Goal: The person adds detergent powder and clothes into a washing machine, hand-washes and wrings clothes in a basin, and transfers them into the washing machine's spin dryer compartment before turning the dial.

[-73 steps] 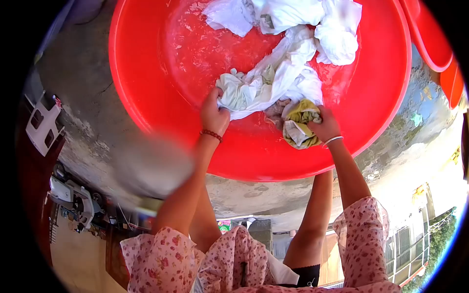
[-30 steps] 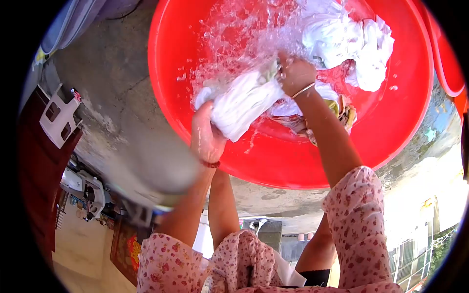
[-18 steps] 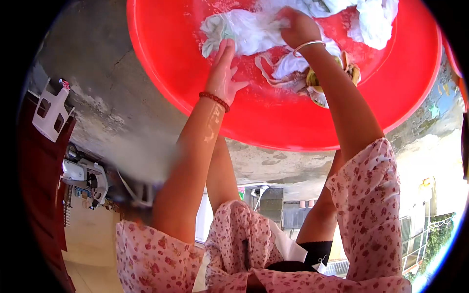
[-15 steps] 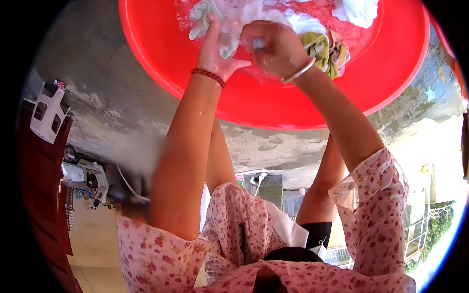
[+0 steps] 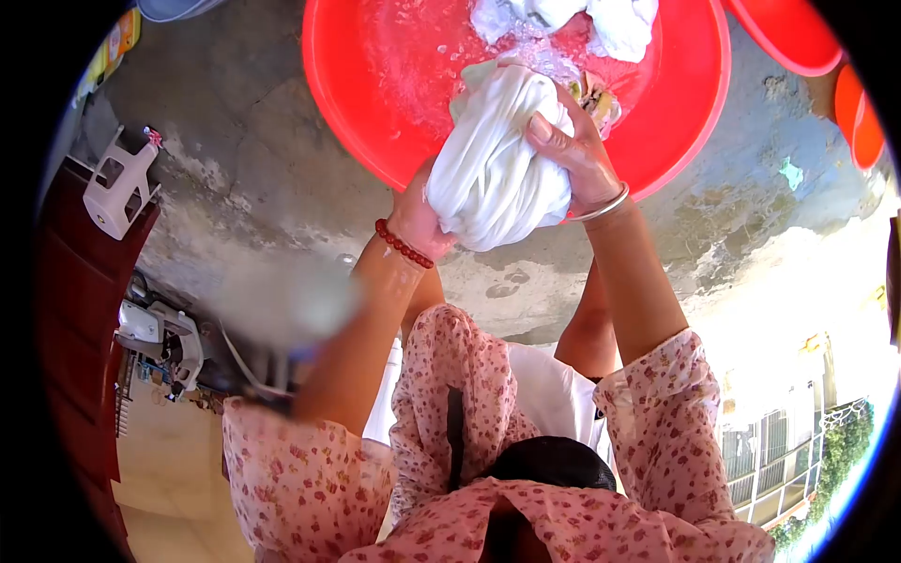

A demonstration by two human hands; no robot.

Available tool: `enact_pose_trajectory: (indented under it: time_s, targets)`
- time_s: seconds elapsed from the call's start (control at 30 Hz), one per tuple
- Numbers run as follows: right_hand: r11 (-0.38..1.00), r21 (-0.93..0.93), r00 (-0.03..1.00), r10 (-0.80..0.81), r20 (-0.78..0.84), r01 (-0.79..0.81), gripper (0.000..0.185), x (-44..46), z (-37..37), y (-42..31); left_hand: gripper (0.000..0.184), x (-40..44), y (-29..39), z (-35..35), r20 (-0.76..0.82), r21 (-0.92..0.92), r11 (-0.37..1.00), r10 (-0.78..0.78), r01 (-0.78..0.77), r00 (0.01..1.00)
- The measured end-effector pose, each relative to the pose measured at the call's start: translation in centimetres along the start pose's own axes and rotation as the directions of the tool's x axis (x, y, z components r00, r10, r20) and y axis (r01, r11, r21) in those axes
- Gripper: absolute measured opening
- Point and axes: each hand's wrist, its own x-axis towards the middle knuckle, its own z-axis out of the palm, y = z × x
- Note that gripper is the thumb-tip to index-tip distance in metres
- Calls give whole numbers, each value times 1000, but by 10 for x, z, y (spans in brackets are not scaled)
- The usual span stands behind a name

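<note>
Between my two hands is a bunched white wet cloth (image 5: 502, 155), lifted over the near rim of a large red basin (image 5: 349, 122). My left hand (image 5: 420, 214), with a red bead bracelet at its wrist, grips the bundle from its lower left; some of its fingers are hidden behind the fabric. On the other side my right hand (image 5: 577, 155), wearing a silver bangle, wraps round it with the thumb on top. More white laundry (image 5: 619, 26) lies in the basin's water, and a green and pink cloth (image 5: 598, 101) sits behind my right hand.
Another red basin (image 5: 793, 38) and a small orange-red bowl (image 5: 856, 117) are at the right. A white plastic stool (image 5: 122, 183) stands on the concrete floor to the left. Near the upper left are a yellow bottle (image 5: 113, 47) and a bluish tub (image 5: 178, 7).
Both hands, formerly apart low in the basin, now hold the white cloth bundle, raised and nearer to me. The basin appears farther up in the view.
</note>
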Motion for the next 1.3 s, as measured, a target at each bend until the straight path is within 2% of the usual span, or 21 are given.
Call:
enact_pose_trajectory:
  time_s: [0.07,0.13,0.17,0.2,0.27,0.33,0.4,0.47,0.53,0.6,0.67,0.7,0.77,0.83,0.9,0.93,1.0,1.1,1.13,1.27,1.3]
  targets:
    - [997,56,987,60,-150,-52,54,-7,9,-9,42,1,6,7,22,139,990,12,-15,1000]
    - [994,-66,969,-98,-227,85,40,-16,22,-14,45,3,15,10,28,280,960,-12,3,1000]
    - [952,-237,944,-245,-220,191,32,-18,29,-17,45,8,23,14,30,362,932,-15,3,999]
    - [739,-571,873,-482,-76,358,31,-16,24,-18,45,11,33,20,35,440,898,-11,-6,999]
    - [229,-820,657,-721,219,524,34,-29,48,-38,57,-1,34,8,-14,175,970,-172,172,985]
    - [40,-762,549,-717,429,647,39,-36,61,-45,69,-14,39,36,230,-209,962,-128,177,965]
    - [-41,-727,532,-653,539,686,39,-58,73,-46,76,-19,39,49,276,-180,982,-14,66,961]
    - [31,-691,528,-671,521,722,39,-77,90,-46,80,-29,37,71,314,-174,981,140,-88,939]
    - [211,-696,627,-658,418,686,36,-90,93,-51,78,-37,38,87,362,62,967,210,-249,908]
    - [699,-540,822,-569,-24,468,28,-104,96,-52,37,-47,37,100,335,28,948,291,-318,896]
    - [906,-227,854,-415,-312,357,26,-104,104,-60,19,-64,31,116,250,26,916,382,-401,890]
    - [956,-84,890,-294,-350,283,24,-97,96,-58,15,-68,28,113,250,206,831,466,-517,849]
    - [797,-551,937,-342,-75,247,24,-84,53,-38,7,-68,22,98,294,529,535,614,-659,733]
    - [984,153,983,114,-145,-91,24,-83,57,-43,7,-76,15,97,472,630,240,637,-738,610]
    - [980,-33,974,193,-122,-198,26,-80,54,-38,13,-91,21,100,592,714,-39,567,-699,573]
    - [959,-124,963,241,-119,-255,27,-77,47,-32,13,-90,20,95,566,726,11,558,-688,607]
    - [927,153,915,365,-170,-342,28,-75,34,-27,16,-80,10,79,521,737,117,530,-666,669]
    - [916,304,895,349,-278,-263,33,-56,19,-60,36,-67,5,62,275,647,593,405,-480,872]
    - [927,352,958,207,-196,-129,38,-44,4,-73,43,-65,6,56,195,576,725,327,-378,925]
    - [949,137,891,-208,-404,284,40,-19,-20,-186,51,-47,21,29,262,700,504,478,-506,838]
    - [916,79,826,-314,-468,392,44,-9,-31,-214,46,-37,22,21,138,712,556,488,-428,862]
